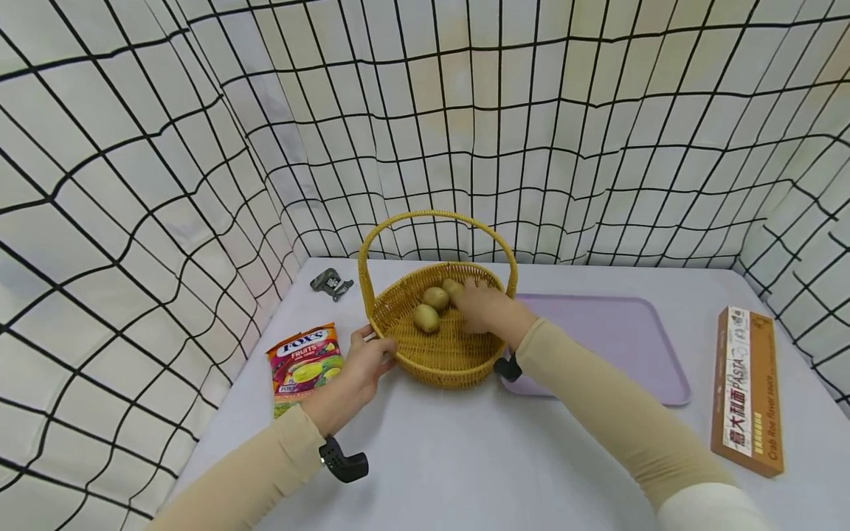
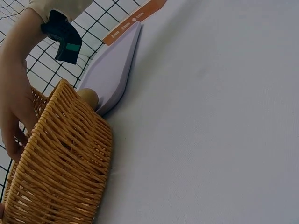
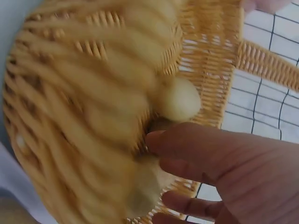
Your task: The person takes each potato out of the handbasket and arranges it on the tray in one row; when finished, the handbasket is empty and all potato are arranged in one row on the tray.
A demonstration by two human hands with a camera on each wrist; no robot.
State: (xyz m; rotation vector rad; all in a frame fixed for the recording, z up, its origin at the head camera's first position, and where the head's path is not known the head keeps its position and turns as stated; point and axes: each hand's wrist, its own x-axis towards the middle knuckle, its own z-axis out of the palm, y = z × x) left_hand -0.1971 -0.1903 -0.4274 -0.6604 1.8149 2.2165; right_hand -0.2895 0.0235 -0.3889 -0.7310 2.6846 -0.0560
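A yellow-brown wicker basket (image 1: 441, 376) with a tall hoop handle stands on the table, several potatoes (image 1: 426, 318) inside it. My left hand (image 1: 361, 365) grips the basket's left rim, thumb towards the inside. Reaching over the right rim, my right hand (image 1: 483, 304) is down in the basket beside the farthest potato (image 1: 452, 287). In the right wrist view its thumb and slightly bent fingers are spread close to a potato (image 3: 144, 186); whether they touch it is unclear. Another potato (image 2: 88, 98) shows beyond the basket by the tray in the left wrist view.
To the right lies a flat lilac tray (image 1: 617, 332), partly under my right forearm. Farther right is an orange-brown pasta box (image 1: 747, 391). A Fox's candy bag (image 1: 305, 361) and a small dark packet (image 1: 330, 283) lie on the left. Black netting (image 1: 471, 155) hangs around the table.
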